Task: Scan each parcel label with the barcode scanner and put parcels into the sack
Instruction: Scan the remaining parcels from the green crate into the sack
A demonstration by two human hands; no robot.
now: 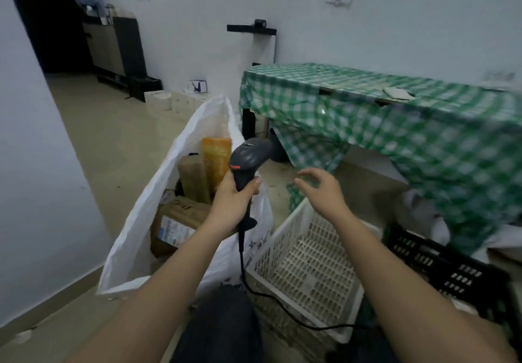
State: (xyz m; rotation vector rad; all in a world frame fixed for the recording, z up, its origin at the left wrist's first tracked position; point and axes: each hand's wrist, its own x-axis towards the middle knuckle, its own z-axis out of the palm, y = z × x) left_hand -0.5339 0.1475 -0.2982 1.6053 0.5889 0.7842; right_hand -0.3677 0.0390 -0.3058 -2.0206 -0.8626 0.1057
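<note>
My left hand [232,198] grips the handle of a dark grey barcode scanner [248,159] with a red trigger, its black cable trailing down over the crate. The scanner is held just right of the open white sack [141,221], which stands on the floor. Inside the sack stand an orange parcel [216,162], a brown wrapped parcel [193,179] and a cardboard box with a printed label [178,221]. My right hand [322,187] hovers above the far end of the white crate, fingers loosely spread, holding nothing.
A white perforated plastic crate [308,266] sits on the floor in front of me with nothing visible in it. A black crate [440,263] lies to its right. A table with a green checked cloth [395,125] stands behind. Small white boxes [169,102] line the far wall.
</note>
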